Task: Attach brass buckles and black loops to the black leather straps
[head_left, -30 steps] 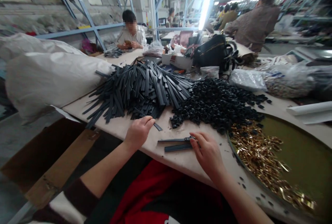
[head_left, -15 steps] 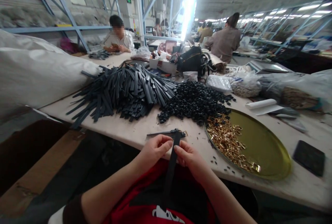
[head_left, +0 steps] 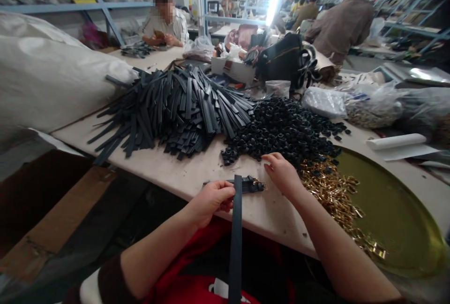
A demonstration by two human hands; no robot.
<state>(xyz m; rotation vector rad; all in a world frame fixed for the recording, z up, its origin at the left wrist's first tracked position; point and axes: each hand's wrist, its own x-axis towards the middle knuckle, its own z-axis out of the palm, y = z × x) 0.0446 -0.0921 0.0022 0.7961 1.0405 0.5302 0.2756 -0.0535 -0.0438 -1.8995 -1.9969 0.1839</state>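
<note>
My left hand pinches a long flat black strap near its upper end. The strap hangs down in front of my body. My right hand is off the strap, over the table at the front edge of a heap of small black loops. Its fingers are slightly bent and apart, with nothing visible in them. Behind the strap, several finished-looking straps with buckles lie on the table. Gold buckles lie in a round gold-coloured tray, to the right of my right forearm.
A large pile of black straps covers the left of the table. A white sack stands at far left, above an open cardboard box. A black bag and plastic-wrapped bundles lie behind. Co-workers sit further back.
My right hand has let go of the strap and moved up and right to the loops. My left hand keeps the strap. The view has shifted and tilted slightly.
</note>
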